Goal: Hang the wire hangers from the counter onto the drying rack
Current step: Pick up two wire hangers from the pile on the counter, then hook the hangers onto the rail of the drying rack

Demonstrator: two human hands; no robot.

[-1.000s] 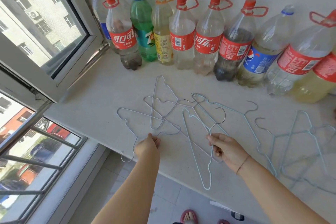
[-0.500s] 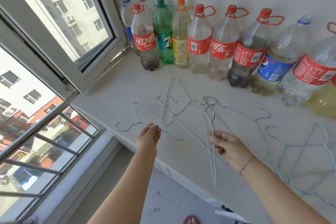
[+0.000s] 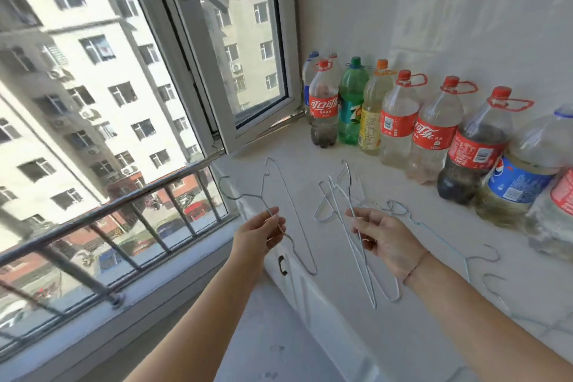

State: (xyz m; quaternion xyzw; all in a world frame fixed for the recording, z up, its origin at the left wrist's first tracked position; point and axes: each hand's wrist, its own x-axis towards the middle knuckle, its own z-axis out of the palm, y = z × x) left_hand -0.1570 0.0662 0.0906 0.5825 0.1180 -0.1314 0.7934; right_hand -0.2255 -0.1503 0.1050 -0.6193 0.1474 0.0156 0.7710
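My left hand (image 3: 262,231) pinches a thin wire hanger (image 3: 283,192) and holds it in the air beside the counter's left end, its hook pointing toward the window. My right hand (image 3: 383,234) grips another pale wire hanger (image 3: 362,267) that hangs edge-on above the counter. More wire hangers (image 3: 440,237) lie flat on the white counter (image 3: 310,161), some of them tangled, trailing off to the right. No drying rack is in view.
A row of large plastic bottles (image 3: 397,121) lines the wall at the back of the counter. An open window sash (image 3: 248,49) stands at the counter's left end. A metal railing (image 3: 102,220) runs along the lower window. Cabinet fronts (image 3: 297,282) sit below the counter.
Both hands have lifted their hangers off the counter. The view has swung up and to the left, bringing more of the window and railing into view.
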